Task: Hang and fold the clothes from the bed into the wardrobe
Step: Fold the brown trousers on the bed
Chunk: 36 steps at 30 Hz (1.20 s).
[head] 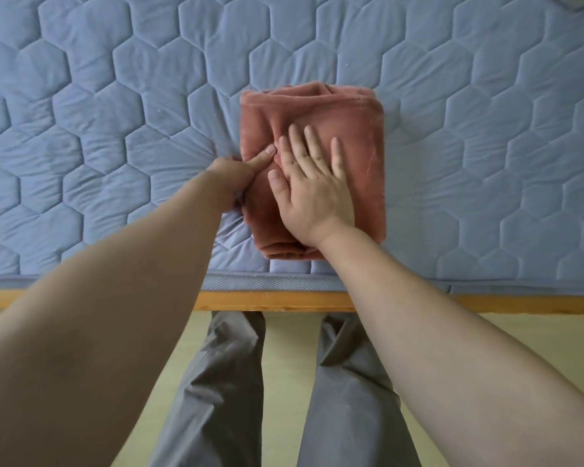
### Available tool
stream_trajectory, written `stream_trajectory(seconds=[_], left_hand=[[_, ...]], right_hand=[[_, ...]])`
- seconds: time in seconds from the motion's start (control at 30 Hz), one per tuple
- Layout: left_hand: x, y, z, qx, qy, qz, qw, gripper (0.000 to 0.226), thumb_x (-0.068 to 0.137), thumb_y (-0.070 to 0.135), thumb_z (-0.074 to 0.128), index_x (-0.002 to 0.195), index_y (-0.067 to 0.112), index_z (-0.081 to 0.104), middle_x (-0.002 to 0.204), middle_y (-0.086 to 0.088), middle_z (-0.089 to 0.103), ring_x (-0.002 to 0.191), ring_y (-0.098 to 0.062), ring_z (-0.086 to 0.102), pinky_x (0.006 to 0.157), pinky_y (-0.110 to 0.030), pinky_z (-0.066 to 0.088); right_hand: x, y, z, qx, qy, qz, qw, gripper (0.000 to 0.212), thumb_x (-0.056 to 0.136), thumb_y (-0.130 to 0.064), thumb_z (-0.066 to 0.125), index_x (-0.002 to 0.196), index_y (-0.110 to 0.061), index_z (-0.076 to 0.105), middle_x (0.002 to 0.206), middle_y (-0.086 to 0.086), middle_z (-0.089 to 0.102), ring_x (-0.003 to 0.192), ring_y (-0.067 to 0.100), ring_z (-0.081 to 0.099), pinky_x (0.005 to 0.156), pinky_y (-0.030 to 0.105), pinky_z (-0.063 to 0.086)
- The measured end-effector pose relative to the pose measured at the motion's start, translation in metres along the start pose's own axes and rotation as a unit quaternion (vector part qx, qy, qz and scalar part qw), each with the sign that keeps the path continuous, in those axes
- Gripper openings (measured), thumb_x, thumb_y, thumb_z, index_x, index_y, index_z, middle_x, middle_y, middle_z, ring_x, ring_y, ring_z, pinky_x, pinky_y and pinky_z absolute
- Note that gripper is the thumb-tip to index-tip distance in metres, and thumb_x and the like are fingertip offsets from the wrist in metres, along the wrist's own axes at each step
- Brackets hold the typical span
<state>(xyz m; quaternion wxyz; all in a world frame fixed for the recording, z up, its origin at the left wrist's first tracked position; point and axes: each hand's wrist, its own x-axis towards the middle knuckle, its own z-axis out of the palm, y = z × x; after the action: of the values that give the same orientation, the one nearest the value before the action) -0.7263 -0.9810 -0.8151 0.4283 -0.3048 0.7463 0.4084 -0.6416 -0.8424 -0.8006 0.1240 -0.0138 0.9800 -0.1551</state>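
Folded rust-pink fleece garment lying centre frame on blue hexagon-quilted bed, left grip pinching its left edge, thumb on top, right grip pressing flat on it, fingers straight

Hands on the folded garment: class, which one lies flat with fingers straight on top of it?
The right hand, palm down on the rust-red garment. The left hand instead pinches its left edge, thumb on top.

Bed with 1 folded garment on it
Blue hexagon-quilted cover over a wooden frame; the rust-red bundle lies flat near the front edge, roughly mid-width.
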Motion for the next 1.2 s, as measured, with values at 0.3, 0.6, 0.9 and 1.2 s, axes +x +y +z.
stream_trajectory(seconds=[0.3,0.6,0.9,1.2], left_hand=[[-0.032,0.012,0.015,0.069,-0.026,0.004,0.997,0.089,0.064,0.083,0.071,0.116,0.01,0.064,0.107,-0.01,0.072,0.093,-0.022,0.069,0.088,-0.038,0.058],[-0.166,0.03,0.056,0.08,0.051,0.073,0.993,0.052,0.068,0.035,0.093,0.099,0.009,0.061,0.074,-0.01,0.074,0.052,-0.02,0.069,0.04,-0.03,0.053],[-0.38,0.127,0.092,0.505,0.044,0.444,0.739,0.069,0.078,0.051,0.073,0.126,0.015,0.04,0.118,-0.011,0.062,0.114,-0.034,0.059,0.095,-0.044,0.046],[-0.569,0.192,0.183,0.626,-0.031,0.677,0.386,0.064,0.08,0.053,0.065,0.133,0.028,0.038,0.12,0.001,0.061,0.115,-0.027,0.056,0.097,-0.046,0.037]], right_hand=[[-0.061,0.02,-0.027,0.228,-0.133,-0.055,0.963,0.072,0.104,-0.053,0.018,0.157,-0.007,0.032,0.168,0.009,0.017,0.156,0.018,0.007,0.127,0.034,0.005],[-0.171,0.044,-0.128,0.264,-0.235,0.155,0.922,0.061,0.105,-0.048,0.039,0.16,-0.025,0.026,0.156,0.008,0.044,0.141,0.028,0.044,0.113,0.04,0.039],[-0.266,0.034,-0.3,-0.002,0.15,0.287,0.946,0.051,0.071,-0.027,0.084,0.106,-0.014,0.049,0.125,0.014,0.046,0.115,0.034,0.048,0.099,0.048,0.044],[-0.38,0.072,-0.444,-0.072,0.331,0.339,0.878,0.109,0.063,-0.042,0.087,0.153,-0.028,0.027,0.158,0.016,0.024,0.145,0.04,0.031,0.112,0.059,0.033]])
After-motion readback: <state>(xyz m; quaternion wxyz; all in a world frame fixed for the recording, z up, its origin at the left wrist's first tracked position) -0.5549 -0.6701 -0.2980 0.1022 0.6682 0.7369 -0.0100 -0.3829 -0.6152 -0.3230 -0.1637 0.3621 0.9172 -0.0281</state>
